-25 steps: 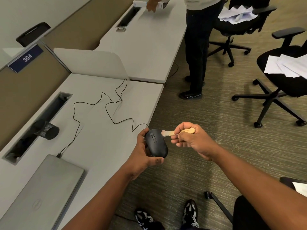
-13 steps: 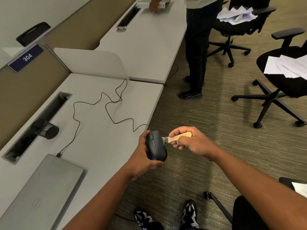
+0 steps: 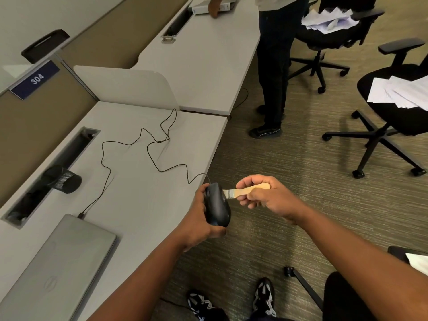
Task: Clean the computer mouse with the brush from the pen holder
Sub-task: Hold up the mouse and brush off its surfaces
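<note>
Right hand (image 3: 266, 198) grips brush (image 3: 245, 190), bristles on mouse (image 3: 216, 205) held in left hand (image 3: 196, 218), frame centre, off the desk edge. Brushing underway; pen holder (image 3: 63, 181) lies centre-left, brush return likely left.

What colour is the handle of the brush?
Light, pale wood, seen in the head view: the brush is held in the right hand.

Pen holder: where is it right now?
In the head view the pen holder lies tipped on its side at the desk's left, beside the cable slot, behind the closed laptop.
</note>
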Motion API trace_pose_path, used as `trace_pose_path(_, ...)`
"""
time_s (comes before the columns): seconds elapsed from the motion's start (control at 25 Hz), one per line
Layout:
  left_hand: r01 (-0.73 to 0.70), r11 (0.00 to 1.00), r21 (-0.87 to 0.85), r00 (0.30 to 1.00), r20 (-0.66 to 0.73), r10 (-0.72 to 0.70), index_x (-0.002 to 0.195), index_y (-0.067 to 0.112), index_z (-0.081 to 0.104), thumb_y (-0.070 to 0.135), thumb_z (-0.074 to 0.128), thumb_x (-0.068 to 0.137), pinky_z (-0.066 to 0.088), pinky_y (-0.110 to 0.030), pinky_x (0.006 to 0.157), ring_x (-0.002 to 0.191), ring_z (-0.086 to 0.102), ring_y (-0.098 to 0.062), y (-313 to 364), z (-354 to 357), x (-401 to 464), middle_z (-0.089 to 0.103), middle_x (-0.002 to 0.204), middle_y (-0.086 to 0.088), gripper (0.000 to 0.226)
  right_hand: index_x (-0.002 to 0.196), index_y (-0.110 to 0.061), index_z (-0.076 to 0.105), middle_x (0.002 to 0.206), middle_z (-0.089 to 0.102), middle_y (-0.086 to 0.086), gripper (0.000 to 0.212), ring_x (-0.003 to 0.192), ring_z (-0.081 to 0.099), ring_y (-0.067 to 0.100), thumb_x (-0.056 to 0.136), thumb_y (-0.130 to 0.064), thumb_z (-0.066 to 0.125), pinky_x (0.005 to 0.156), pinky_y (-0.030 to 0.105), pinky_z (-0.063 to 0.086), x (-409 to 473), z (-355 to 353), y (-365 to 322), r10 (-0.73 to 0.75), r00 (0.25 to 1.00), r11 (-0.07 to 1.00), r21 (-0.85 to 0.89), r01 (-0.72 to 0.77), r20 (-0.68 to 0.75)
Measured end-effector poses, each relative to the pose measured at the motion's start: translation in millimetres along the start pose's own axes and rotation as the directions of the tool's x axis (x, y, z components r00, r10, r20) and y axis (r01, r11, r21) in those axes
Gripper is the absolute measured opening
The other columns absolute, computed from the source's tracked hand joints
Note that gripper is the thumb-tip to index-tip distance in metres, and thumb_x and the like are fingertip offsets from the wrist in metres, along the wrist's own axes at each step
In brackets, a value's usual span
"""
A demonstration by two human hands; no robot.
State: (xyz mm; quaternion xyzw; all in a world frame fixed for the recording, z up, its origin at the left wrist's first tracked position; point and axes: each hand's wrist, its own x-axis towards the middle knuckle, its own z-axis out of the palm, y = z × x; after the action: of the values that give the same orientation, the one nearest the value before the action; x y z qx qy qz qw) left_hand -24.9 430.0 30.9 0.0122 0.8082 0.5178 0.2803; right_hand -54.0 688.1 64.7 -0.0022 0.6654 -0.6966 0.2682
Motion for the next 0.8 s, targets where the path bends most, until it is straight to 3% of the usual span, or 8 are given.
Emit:
trace_pose_path(0.08,-0.015,0.999,-0.040,1.000,-0.024,0.014,0.154,0.059,0.017,0.027,0.100,0.063,0.063,-0.032,0.096,0.130,0.055,-0.019,0,0,-2,0.034,0.152,0.014,0.127,0.119,-0.015,0.069,0.105,0.080,0.015,0.030,0.095,0.074,0.025,0.099,0.004,0.057,0.081,0.038,0.056,1,-2,-3,-0.032,0.999,0.999,0.037,0.033,-0.032)
trace_pose_path(0.16,-0.027,0.998,-0.059,0.999,-0.041,0.024,0.145,0.064,0.020,0.035,0.100,0.058,0.063,-0.026,0.090,0.130,0.056,-0.020,0,1,-3,0.033,0.151,0.018,0.121,0.117,-0.020,0.071,0.106,0.080,0.008,0.023,0.099,0.075,0.023,0.102,-0.006,0.061,0.081,0.034,0.059,2,-3,-8,-0.097,0.993,0.995,-0.034,0.095,-0.069)
trace_pose_path(0.28,-0.056,0.998,-0.030,0.996,-0.067,0.054,0.151,0.055,0.021,0.042,0.099,0.057,0.062,-0.023,0.091,0.134,0.053,-0.020,-2,2,-3,0.030,0.150,0.022,0.122,0.114,-0.032,0.076,0.092,0.077,0.007,0.016,0.080,0.069,0.015,0.102,-0.025,0.067,0.066,0.025,0.053,0,0,-15,-0.206,0.978,0.953,-0.235,0.191,-0.043)
trace_pose_path(0.4,-0.092,0.996,-0.016,0.989,-0.115,0.090,0.150,0.052,0.028,0.046,0.098,0.056,0.059,-0.018,0.089,0.133,0.054,-0.019,-2,4,-5,0.030,0.147,0.026,0.117,0.114,-0.031,0.078,0.086,0.073,0.017,0.017,0.067,0.058,0.019,0.101,-0.026,0.069,0.063,0.038,0.049,-3,0,-19,-0.254,0.967,0.884,-0.399,0.246,0.033)
trace_pose_path(0.68,-0.089,0.995,-0.052,0.984,-0.161,0.079,0.135,0.074,0.029,0.055,0.099,0.057,0.058,-0.016,0.090,0.134,0.052,-0.009,2,-1,-11,0.034,0.155,0.018,0.107,0.112,-0.013,0.079,0.104,0.079,0.016,0.018,0.097,0.075,0.025,0.099,-0.011,0.068,0.085,0.031,0.062,-12,-22,-38,-0.105,0.963,0.963,-0.216,0.160,0.247)
trace_pose_path(0.8,-0.064,0.994,-0.091,0.992,-0.116,0.054,0.138,0.076,0.028,0.050,0.102,0.059,0.059,-0.025,0.099,0.141,0.052,-0.019,2,-1,-12,0.033,0.164,0.011,0.112,0.112,-0.020,0.078,0.101,0.079,0.014,0.017,0.095,0.074,0.030,0.099,-0.015,0.068,0.085,0.039,0.062,-10,-24,-42,-0.186,0.981,0.950,-0.245,0.194,0.056)
